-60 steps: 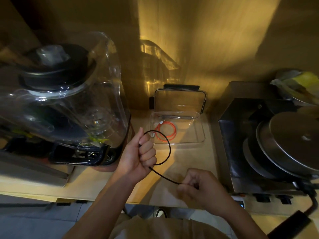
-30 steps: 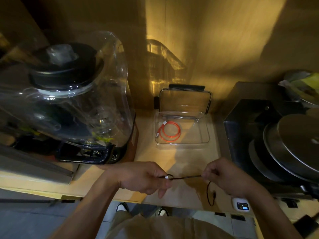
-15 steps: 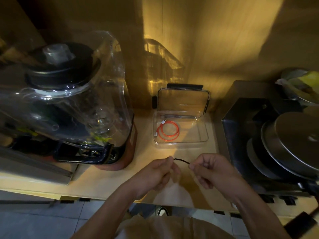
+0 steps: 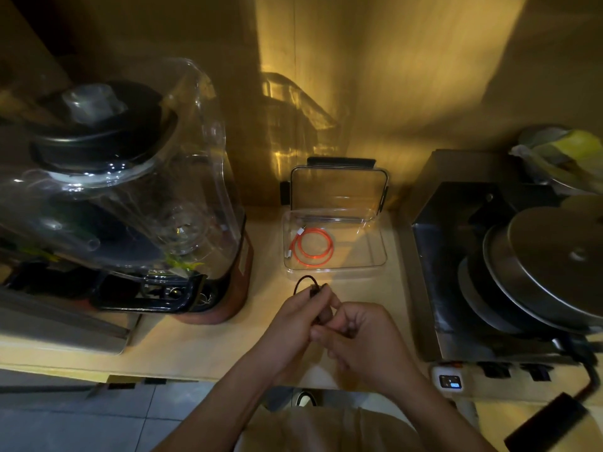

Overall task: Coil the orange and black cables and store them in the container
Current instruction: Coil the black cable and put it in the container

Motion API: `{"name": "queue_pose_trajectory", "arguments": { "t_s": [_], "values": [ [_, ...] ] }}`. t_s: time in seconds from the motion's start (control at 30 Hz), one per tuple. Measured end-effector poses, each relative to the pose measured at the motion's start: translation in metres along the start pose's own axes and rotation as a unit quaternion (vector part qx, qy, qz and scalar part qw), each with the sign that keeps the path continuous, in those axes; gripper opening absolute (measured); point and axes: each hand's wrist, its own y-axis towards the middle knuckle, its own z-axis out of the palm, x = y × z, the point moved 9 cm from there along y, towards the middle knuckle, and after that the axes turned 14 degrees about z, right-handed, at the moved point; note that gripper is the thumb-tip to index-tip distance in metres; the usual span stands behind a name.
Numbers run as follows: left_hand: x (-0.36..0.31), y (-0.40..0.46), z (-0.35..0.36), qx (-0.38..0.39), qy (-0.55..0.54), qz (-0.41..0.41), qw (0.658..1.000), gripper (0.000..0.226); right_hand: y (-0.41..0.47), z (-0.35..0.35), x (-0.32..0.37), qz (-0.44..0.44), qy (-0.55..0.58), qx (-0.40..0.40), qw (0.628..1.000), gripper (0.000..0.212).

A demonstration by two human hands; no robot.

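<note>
Head view: both hands are pinching the black cable (image 4: 301, 282) over the desk (image 4: 195, 340), just in front of the container (image 4: 375, 259)

The left hand (image 4: 290, 324) and right hand (image 4: 362, 340) are touching each other, fingers closed around the gathered cable, a small loop and a connector sticking up above the left fingers. The orange cable (image 4: 311, 247) is lying coiled inside the clear container, whose lid (image 4: 339, 190) is standing open against the wall. A blender (image 4: 124, 190) is standing to the left, a metal appliance (image 4: 456, 288) to the right
</note>
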Motion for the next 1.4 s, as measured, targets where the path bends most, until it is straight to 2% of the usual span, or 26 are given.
{"name": "queue_pose_trajectory", "arguments": {
  "t_s": [0.1,0.2,0.3,0.43,0.53,0.6,0.77,0.97,1.1,1.3,1.4],
  "values": [
    [-0.005,0.003,-0.004,-0.021,-0.080,0.017,0.996,0.033,-0.002,-0.002,0.000,-0.007,-0.011,-0.009,1.000,0.020],
    [-0.011,0.007,-0.009,-0.034,-0.171,0.028,0.984,0.035,-0.003,0.000,-0.004,-0.007,-0.035,0.024,0.999,0.013],
    [-0.018,0.009,-0.017,-0.053,-0.233,0.030,0.971,0.036,-0.002,0.000,-0.015,0.007,-0.057,0.054,0.997,0.016],
    [-0.026,0.010,-0.027,-0.069,-0.351,0.030,0.933,0.037,0.000,-0.009,-0.026,0.010,-0.118,0.048,0.992,0.015],
    [-0.031,0.010,-0.027,-0.008,-0.462,0.006,0.887,0.035,0.001,-0.017,-0.027,-0.004,-0.167,0.041,0.985,0.015],
    [-0.036,0.008,-0.026,0.043,-0.495,0.003,0.868,0.035,0.002,-0.022,-0.026,-0.011,-0.175,0.041,0.984,0.017],
    [-0.038,0.004,-0.021,0.096,-0.515,-0.007,0.852,0.041,0.007,-0.027,-0.024,-0.038,-0.212,0.034,0.976,0.024],
    [-0.041,-0.003,-0.020,0.115,-0.486,-0.024,0.866,0.051,0.011,-0.035,-0.023,-0.055,-0.252,0.010,0.966,0.026],
    [-0.048,-0.006,-0.019,0.134,-0.470,-0.025,0.872,0.056,0.016,-0.048,-0.031,-0.035,-0.277,-0.002,0.960,0.028],
    [-0.060,-0.017,-0.015,0.187,-0.460,-0.059,0.866,0.063,0.024,-0.070,-0.042,-0.005,-0.402,-0.053,0.914,0.045],
    [-0.059,-0.022,-0.011,0.217,-0.394,-0.088,0.889,0.061,0.030,-0.081,-0.045,0.016,-0.436,-0.099,0.894,0.042]
  ]
}}
